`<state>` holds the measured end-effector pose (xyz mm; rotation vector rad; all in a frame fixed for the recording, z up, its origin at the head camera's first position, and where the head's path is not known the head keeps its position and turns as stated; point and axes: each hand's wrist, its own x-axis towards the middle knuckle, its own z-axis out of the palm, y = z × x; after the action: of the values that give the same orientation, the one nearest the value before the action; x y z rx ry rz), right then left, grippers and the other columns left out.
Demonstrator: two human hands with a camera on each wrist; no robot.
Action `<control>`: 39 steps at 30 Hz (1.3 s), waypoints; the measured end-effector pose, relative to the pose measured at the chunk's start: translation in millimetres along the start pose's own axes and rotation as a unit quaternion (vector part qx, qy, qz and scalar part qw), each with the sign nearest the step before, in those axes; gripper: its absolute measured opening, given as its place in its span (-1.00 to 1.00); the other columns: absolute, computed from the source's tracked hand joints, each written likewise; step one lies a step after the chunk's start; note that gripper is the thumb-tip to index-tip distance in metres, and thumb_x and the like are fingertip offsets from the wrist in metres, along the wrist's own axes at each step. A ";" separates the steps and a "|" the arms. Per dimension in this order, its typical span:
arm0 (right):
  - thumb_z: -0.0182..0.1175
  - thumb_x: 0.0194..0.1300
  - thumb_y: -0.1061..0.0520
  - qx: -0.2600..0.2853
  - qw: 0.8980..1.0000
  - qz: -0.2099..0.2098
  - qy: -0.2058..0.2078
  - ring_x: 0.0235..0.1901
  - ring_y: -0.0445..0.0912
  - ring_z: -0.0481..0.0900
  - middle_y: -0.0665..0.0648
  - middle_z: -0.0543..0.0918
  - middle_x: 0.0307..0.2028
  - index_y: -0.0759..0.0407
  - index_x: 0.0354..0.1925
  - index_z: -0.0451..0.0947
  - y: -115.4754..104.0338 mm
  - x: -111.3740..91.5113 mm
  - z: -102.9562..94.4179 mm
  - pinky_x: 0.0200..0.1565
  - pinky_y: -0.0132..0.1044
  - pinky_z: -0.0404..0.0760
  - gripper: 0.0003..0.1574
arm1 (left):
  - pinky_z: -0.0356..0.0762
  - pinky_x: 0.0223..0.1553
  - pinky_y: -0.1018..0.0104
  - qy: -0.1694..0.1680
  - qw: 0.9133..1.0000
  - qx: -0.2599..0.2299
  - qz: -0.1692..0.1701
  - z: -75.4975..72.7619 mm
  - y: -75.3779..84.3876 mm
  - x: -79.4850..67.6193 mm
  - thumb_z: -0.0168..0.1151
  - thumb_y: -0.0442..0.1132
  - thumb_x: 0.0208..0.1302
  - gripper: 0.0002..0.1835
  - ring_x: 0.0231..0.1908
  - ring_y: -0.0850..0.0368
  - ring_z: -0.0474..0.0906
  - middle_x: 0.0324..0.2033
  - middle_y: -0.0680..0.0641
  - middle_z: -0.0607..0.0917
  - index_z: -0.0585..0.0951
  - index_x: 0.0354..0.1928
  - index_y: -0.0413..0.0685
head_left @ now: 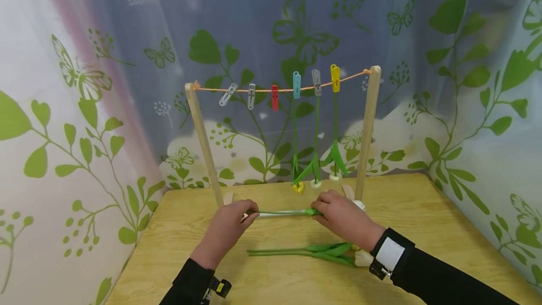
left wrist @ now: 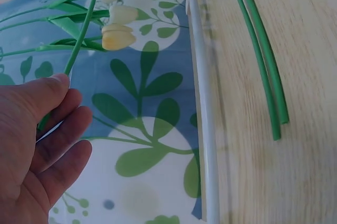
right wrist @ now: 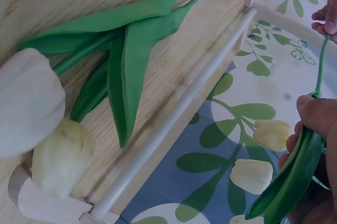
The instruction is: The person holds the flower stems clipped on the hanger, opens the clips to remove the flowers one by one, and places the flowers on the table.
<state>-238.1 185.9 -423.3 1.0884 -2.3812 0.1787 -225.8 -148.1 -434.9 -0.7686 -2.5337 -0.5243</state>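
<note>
A person's left hand (head_left: 230, 227) pinches the green stem (left wrist: 81, 34) of an artificial tulip near its end. At the leaves (right wrist: 295, 176), the right hand (head_left: 345, 213) grips the same tulip. The tulip is held level, its white head (head_left: 359, 204) mostly hidden behind the right hand. More tulips (head_left: 292, 251) lie on the table in front of the hands, with white and pale yellow heads (right wrist: 63, 155). Behind the hands, three tulips hang head down from a light blue clothespin (head_left: 297, 84), a grey clothespin (head_left: 316, 83) and a yellow clothespin (head_left: 335, 78).
An orange string (head_left: 262, 91) runs between two wooden posts (head_left: 203, 142). A white clothespin (head_left: 228, 94), another grey clothespin (head_left: 251, 96) and a red clothespin (head_left: 274, 97) sit on its left half. A white rod (right wrist: 174, 116) joins the stand's base. Patterned curtain (head_left: 262, 22) surrounds the wooden table (head_left: 169, 248).
</note>
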 end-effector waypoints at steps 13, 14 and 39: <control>0.51 0.26 0.08 0.001 0.999 0.028 -0.020 -0.27 -0.15 0.50 -0.04 0.59 -0.25 0.06 -0.09 0.74 -6.0 -7.5 10.1 -0.30 -0.35 0.68 -0.74 | 0.71 -0.15 0.40 0.001 1.000 -0.003 -0.011 13.0 0.4 -6.7 0.38 -0.21 0.40 -0.82 -0.14 0.31 0.71 -0.16 0.17 0.74 0.65 -0.02 0.16; 0.51 0.25 0.08 0.003 0.999 0.030 -0.021 -0.27 -0.15 0.50 -0.04 0.59 -0.25 0.06 -0.09 0.74 -6.7 -7.8 11.0 -0.30 -0.35 0.69 -0.74 | 0.71 -0.18 0.40 0.003 1.000 -0.003 -0.011 13.2 0.4 -7.0 0.40 -0.20 0.38 -0.83 -0.17 0.31 0.71 -0.18 0.18 0.74 0.65 -0.05 0.17; 0.56 0.19 0.09 0.045 0.995 0.066 -0.056 -0.22 -0.14 0.60 -0.07 0.61 -0.24 0.03 -0.18 0.58 -23.5 -24.9 42.9 -0.25 -0.29 0.73 -0.66 | 0.51 -0.51 0.42 -0.048 0.998 0.045 0.001 40.8 -8.8 -24.2 0.51 -0.15 0.26 -0.84 -0.51 0.39 0.51 -0.44 0.25 0.69 0.67 -0.30 0.26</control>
<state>-224.1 173.1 -474.8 1.0045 -2.5700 0.2817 -225.0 -146.1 -483.1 -0.7802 -2.6256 -0.3790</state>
